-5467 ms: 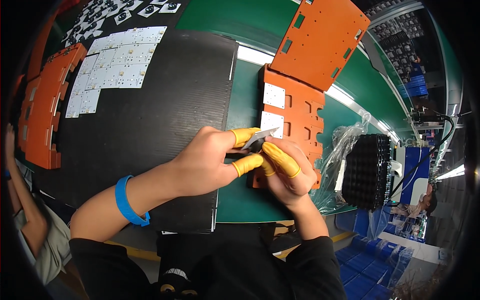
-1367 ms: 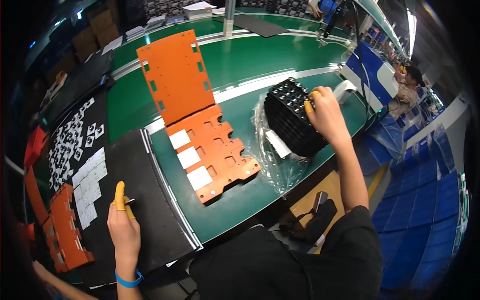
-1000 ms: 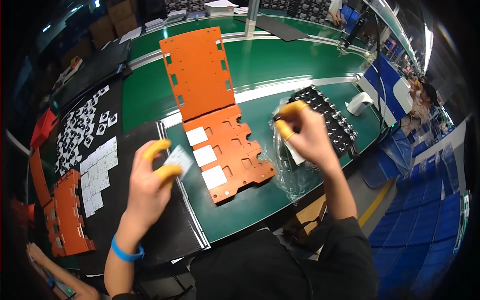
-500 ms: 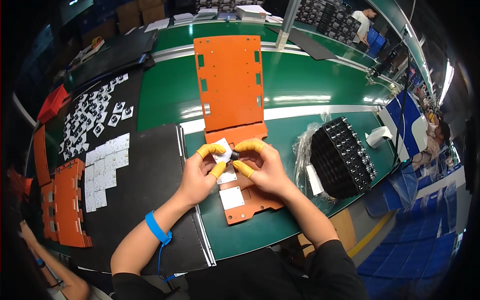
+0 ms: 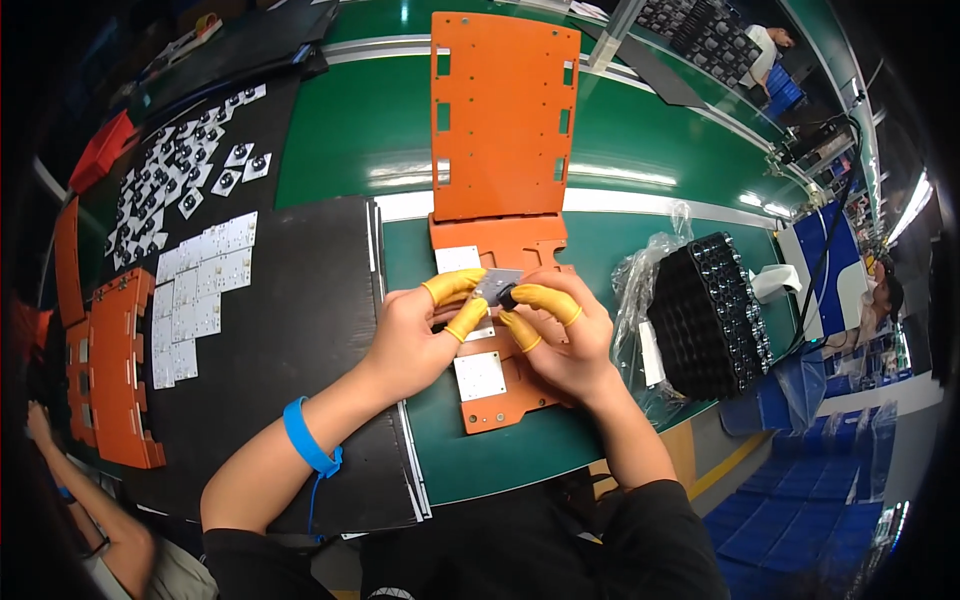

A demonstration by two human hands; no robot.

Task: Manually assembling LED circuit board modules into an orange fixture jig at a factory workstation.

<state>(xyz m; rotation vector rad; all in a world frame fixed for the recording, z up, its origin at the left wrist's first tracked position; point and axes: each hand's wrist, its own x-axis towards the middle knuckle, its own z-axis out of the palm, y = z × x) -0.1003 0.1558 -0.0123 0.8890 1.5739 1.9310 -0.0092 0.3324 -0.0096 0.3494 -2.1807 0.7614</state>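
Note:
My left hand and my right hand meet over an orange carrier plate on the green table. Both wear yellow finger cots. The left fingers pinch a small grey square board by its edge. The right thumb and forefinger hold a small black round part against that board. Two white square boards sit in the plate's pockets, one above my hands and one below. A blue strap circles my left wrist.
A second orange plate lies farther back. A black tray stack in a clear bag stands at right. On the black mat at left lie white boards and several small parts. Orange plates are stacked far left. Another person's arm is at lower left.
My right hand came back from the black tray stack and my left from the mat. Both now meet over the orange plate, holding the grey board and black part together.

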